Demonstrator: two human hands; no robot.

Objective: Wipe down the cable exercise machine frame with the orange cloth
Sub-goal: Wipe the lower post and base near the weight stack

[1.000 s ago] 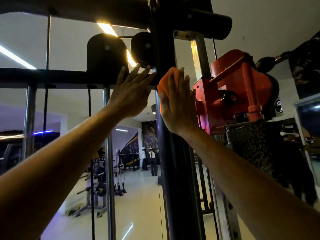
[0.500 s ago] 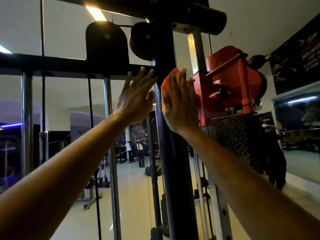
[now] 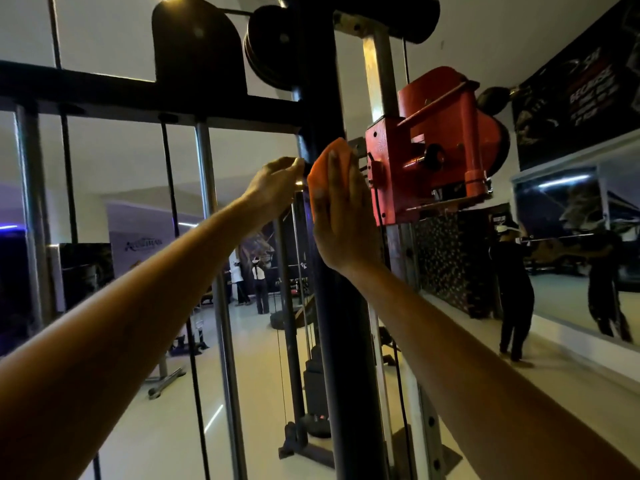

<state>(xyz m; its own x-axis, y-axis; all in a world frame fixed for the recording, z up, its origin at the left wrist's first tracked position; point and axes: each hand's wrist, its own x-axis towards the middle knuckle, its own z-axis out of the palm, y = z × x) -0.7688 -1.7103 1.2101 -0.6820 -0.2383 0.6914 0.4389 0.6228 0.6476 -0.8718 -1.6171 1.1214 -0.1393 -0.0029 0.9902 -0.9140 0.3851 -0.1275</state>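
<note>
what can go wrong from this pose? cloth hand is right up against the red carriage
1. The right hand presses the orange cloth flat on the black upright, fingertips close to the red pulley carriage; wiping upward could snag cloth or fingers there.
2. The cloth is only pressed under straight fingers, so it may slip and drop.
3. The left hand curls at the upright's edge beside thin cables; possible pinch if the machine moves.

A pale, glossy floor (image 3: 256, 386) is seen below, streaked with light reflections. The black upright post (image 3: 341, 341) of the machine is borne by it, with a dark base foot (image 3: 304, 452) and a black weight stack (image 3: 315, 389) set just behind.
</note>
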